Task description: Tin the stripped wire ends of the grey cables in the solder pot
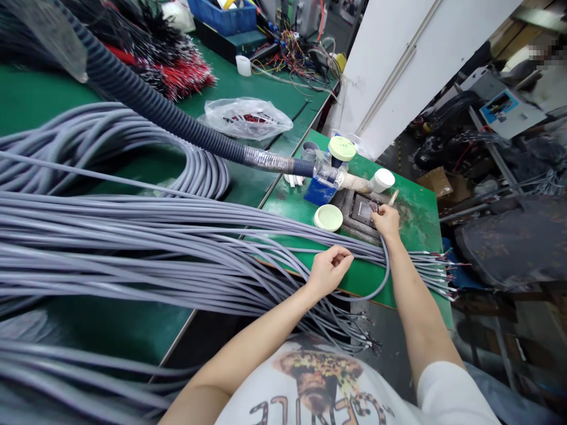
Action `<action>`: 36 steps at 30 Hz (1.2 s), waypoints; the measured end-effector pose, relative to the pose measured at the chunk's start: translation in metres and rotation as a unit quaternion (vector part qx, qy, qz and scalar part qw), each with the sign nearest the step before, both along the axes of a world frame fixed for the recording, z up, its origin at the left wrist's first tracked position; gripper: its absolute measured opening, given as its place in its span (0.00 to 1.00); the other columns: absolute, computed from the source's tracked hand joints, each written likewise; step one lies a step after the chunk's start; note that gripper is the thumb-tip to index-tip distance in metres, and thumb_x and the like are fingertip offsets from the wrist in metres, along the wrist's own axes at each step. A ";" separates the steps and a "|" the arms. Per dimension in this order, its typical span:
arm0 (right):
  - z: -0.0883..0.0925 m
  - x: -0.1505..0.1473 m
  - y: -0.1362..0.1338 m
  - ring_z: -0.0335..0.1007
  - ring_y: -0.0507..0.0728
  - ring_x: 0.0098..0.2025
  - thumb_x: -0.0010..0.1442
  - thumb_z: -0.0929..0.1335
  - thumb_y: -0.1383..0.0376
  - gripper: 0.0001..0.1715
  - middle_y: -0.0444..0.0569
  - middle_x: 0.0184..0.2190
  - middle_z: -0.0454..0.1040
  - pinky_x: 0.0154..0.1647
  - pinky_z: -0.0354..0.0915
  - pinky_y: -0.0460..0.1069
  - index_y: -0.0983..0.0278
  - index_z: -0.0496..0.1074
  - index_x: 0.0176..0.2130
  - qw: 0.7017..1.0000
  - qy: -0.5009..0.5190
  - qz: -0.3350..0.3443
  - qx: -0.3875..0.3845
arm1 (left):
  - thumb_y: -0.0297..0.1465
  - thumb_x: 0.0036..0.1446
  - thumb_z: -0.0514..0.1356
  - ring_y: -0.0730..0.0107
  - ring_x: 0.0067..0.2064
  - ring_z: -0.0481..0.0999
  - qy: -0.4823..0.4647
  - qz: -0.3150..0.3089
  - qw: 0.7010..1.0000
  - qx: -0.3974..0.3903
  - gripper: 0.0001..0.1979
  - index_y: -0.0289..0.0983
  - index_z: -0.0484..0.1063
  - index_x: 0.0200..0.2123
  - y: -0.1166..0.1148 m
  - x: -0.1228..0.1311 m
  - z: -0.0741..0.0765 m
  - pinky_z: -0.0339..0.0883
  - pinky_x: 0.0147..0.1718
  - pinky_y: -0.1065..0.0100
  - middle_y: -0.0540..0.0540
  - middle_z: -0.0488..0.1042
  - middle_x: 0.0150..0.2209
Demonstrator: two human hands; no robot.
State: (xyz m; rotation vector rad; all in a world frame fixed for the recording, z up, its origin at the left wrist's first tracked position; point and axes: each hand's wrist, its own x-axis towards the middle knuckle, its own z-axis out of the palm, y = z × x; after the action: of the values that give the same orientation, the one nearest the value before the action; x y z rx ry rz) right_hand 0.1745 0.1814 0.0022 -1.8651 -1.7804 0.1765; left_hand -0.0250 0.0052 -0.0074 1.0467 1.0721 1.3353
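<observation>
Head-worn view, forward and down, near left hand (330, 268), right hand (387, 221), green bench (416, 206).

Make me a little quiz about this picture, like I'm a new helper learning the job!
1. True or false: the right hand holds the end of a grey cable at the dark square tray.
2. What does the left hand pinch? A: a red wire. B: a grey cable. C: a round lid.
3. Fill in the gap: the corrugated hose ends beside a small box coloured ____.

Key: 1 true; 2 B; 3 blue.
</observation>
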 end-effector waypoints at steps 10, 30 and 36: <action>0.032 -0.006 -0.042 0.60 0.51 0.16 0.46 0.68 0.57 0.12 0.39 0.14 0.63 0.18 0.54 0.45 0.63 0.64 0.24 0.990 0.136 0.028 -0.027 | 0.35 0.54 0.60 0.77 0.23 0.62 0.020 0.003 1.000 0.016 0.08 0.36 0.73 0.30 -0.001 -0.001 -0.002 0.56 0.24 0.74 0.52 0.68 0.21; 0.002 0.003 -0.005 0.57 0.53 0.25 0.43 0.65 0.64 0.06 0.42 0.18 0.64 0.30 0.53 0.48 0.61 0.61 0.20 0.998 -0.060 0.019 0.005 | 0.33 0.56 0.58 0.78 0.23 0.62 0.057 -0.003 0.998 0.035 0.07 0.35 0.72 0.30 0.000 0.002 -0.006 0.57 0.25 0.75 0.53 0.67 0.22; 0.001 0.003 -0.004 0.57 0.53 0.26 0.43 0.65 0.65 0.06 0.42 0.19 0.64 0.31 0.54 0.48 0.61 0.60 0.20 0.997 -0.071 0.020 -0.002 | 0.33 0.56 0.59 0.78 0.23 0.63 0.059 -0.007 0.998 0.034 0.07 0.35 0.72 0.30 -0.001 0.001 -0.005 0.58 0.25 0.75 0.53 0.68 0.22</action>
State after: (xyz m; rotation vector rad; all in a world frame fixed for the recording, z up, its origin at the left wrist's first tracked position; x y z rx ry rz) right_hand 0.1773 0.1775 0.0028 -1.8863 -1.9144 0.0623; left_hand -0.0244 0.0046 -0.0121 1.1935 1.1125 1.3196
